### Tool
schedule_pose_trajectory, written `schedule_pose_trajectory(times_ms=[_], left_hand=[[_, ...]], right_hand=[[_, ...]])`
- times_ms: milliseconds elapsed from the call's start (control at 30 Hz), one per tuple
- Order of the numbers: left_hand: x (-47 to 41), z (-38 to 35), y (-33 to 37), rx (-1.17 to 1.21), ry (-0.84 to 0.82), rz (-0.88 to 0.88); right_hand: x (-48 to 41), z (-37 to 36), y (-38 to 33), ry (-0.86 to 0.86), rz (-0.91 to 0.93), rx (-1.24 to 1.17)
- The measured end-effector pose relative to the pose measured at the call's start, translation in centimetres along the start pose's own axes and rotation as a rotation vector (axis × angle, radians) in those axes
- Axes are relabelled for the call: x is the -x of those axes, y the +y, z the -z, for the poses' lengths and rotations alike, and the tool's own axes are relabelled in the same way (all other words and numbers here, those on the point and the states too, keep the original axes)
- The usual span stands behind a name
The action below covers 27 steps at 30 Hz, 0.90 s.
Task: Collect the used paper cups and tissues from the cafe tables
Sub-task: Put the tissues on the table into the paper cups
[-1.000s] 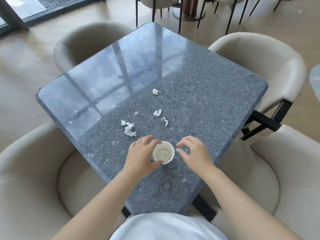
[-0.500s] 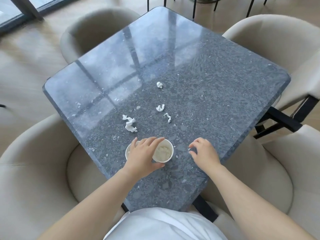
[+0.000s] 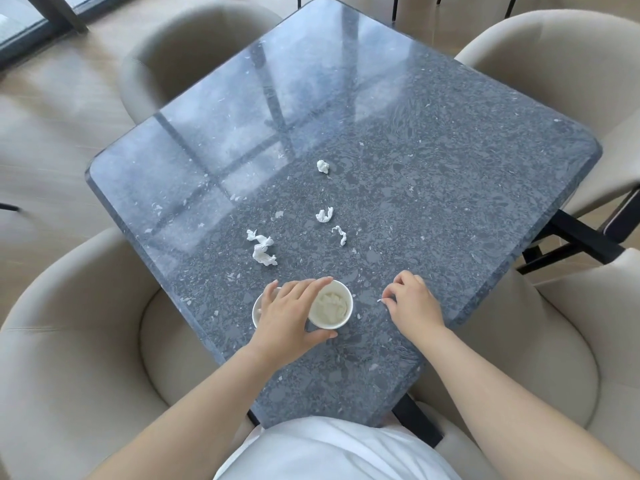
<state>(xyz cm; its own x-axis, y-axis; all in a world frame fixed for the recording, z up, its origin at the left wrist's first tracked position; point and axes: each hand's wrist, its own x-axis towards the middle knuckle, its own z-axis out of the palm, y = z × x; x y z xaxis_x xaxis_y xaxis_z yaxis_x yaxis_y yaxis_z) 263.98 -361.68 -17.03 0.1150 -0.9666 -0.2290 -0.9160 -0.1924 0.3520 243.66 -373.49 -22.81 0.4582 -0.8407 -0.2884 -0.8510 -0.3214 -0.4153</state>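
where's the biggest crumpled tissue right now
In the head view, the biggest crumpled tissue lies on the grey table, left of centre, just beyond the left hand and its paper cup.

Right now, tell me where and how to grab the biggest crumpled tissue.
Pinch the biggest tissue at its thicker near wad, straight down from above: it lies flat and twisted on the table, with no edge to slide under. Both hands are busy: the left hand grips the paper cup, and the right hand pinches a tiny scrap.
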Motion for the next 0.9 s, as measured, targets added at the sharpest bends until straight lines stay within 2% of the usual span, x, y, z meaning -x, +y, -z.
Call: schedule_pose_trajectory(times_ms=[233,367,500,667,900], left_hand=[[-1.0,0.2,-0.1,0.001,0.012,0.058],[-1.7,0.5,-0.2,0.014,0.037,0.101],[-2.2,0.6,-0.5,0.035,0.085,0.153],[-2.3,0.6,-0.8,0.049,0.081,0.187],[0.1,0.5,-2.6,0.002,0.060,0.199]], right_hand=[[-1.3,0.5,-1.8,-0.017,0.010,0.004],[-1.5,2.6,-3.7,0.123,0.075,-0.135],[-0.9,4.7,-7.1,0.269,0.246,-0.256],[-0.8,4.5,-9.4,0.155,0.297,-0.241],[-1.6,4.2,-9.8,0.128,0.289,-0.246]])
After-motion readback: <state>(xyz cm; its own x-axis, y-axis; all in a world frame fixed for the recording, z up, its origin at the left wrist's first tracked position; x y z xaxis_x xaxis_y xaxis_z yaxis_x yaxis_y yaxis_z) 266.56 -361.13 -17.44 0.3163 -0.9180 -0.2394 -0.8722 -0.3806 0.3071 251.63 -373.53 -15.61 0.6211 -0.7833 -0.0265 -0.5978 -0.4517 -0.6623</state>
